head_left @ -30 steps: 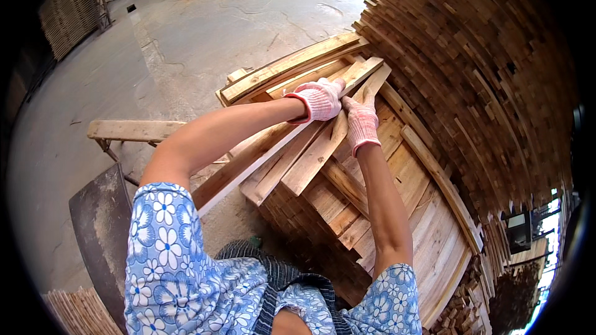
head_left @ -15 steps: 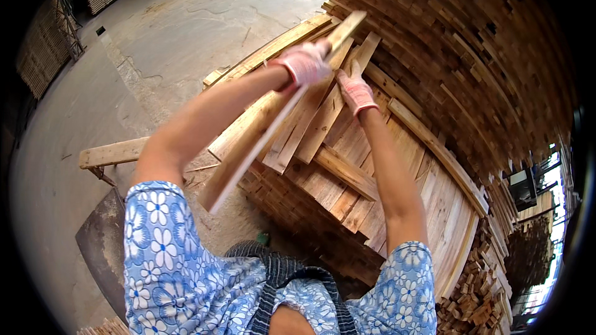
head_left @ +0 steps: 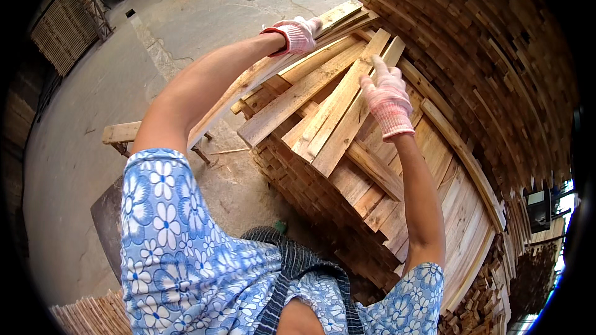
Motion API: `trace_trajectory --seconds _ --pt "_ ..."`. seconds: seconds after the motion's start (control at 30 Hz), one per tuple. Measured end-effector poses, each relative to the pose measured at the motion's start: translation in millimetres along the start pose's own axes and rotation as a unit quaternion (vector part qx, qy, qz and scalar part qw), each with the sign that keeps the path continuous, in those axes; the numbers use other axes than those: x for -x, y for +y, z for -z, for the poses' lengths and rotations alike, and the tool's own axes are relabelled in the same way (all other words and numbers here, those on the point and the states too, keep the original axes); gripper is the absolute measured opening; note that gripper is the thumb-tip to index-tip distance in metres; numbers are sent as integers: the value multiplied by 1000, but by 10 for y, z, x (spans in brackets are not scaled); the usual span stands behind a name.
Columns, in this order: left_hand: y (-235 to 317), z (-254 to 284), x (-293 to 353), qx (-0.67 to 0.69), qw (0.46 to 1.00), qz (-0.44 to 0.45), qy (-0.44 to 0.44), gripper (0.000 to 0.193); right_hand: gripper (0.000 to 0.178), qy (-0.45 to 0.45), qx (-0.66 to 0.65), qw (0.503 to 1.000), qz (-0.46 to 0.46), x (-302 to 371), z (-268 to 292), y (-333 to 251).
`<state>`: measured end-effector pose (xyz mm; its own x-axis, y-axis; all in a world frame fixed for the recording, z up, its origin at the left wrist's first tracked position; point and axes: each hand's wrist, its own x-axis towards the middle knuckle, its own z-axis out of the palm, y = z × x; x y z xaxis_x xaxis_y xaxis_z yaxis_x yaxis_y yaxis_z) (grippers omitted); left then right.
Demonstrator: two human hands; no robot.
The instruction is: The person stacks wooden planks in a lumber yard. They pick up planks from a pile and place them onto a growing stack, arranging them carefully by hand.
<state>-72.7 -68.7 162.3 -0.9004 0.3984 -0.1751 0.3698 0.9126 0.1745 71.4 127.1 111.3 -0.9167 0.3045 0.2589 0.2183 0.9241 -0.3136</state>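
Note:
My left hand [head_left: 295, 35], in a pale pink knitted glove, is closed on a long wooden plank [head_left: 239, 90] at the far left side of the stack. The plank slants back toward me beneath my left forearm. My right hand [head_left: 389, 98], gloved alike, hovers at the right of several loose planks with its fingers stretched out and holds nothing. Just left of those fingers lies a light plank [head_left: 347, 93] with another close beside it. A wider, greyer-ended plank [head_left: 298, 96] lies at an angle farther left.
The loose planks rest on a stack of boards [head_left: 456, 205] with a short crosspiece [head_left: 375, 169] on top. A tall wall of stacked timber [head_left: 484, 68] rises at the right. Concrete floor [head_left: 205, 18] spreads at the left, with a wooden bench end [head_left: 120, 131] there.
My left hand has swung the plank leftward, off the loose planks to the stack's left side. My right hand has lifted away from the plank it was touching, its fingers now spread.

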Motion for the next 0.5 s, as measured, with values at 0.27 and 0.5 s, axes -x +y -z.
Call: trace_trajectory --seconds 0.27,0.5 --pt "-72 266 146 58 981 -173 62 71 53 22 -161 987 18 -163 94 -16" --pt "-143 233 112 177 979 -86 42 74 65 -45 -37 995 -87 1 -126 271"
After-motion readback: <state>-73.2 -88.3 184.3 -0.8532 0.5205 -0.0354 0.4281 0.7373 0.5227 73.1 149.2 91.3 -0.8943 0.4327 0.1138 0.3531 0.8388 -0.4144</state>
